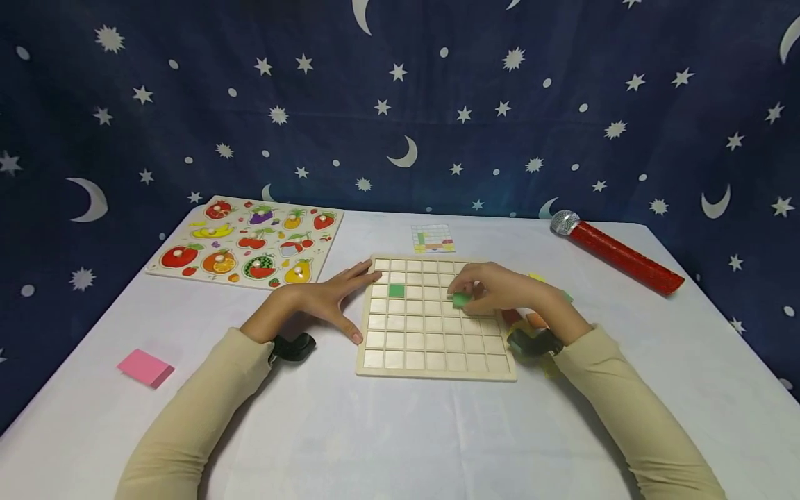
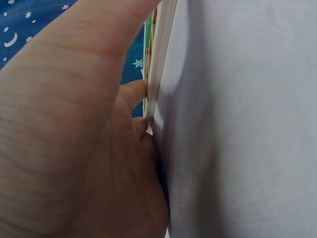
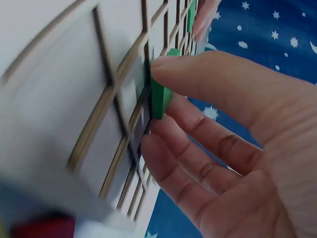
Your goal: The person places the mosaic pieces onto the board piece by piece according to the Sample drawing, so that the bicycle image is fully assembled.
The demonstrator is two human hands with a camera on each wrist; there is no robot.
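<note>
A wooden grid board (image 1: 409,340) lies flat on the table. One green square tile (image 1: 396,291) sits in a cell near its upper left. My right hand (image 1: 500,286) is over the board's right half and pinches a second green tile (image 3: 159,96) between thumb and fingers. In the right wrist view that tile is tilted at the grid, close to the cells. My left hand (image 1: 325,298) has its fingers and thumb spread against the board's left edge. The left wrist view shows fingers (image 2: 134,93) touching the board's wooden side (image 2: 161,59).
Beyond the board lies a small printed grid card (image 1: 433,238). A fruit knob puzzle (image 1: 250,243) is at the back left, a pink block (image 1: 146,368) at the left. Coloured tiles (image 1: 536,320) lie partly hidden under my right wrist. A red toy microphone (image 1: 619,253) rests at the back right.
</note>
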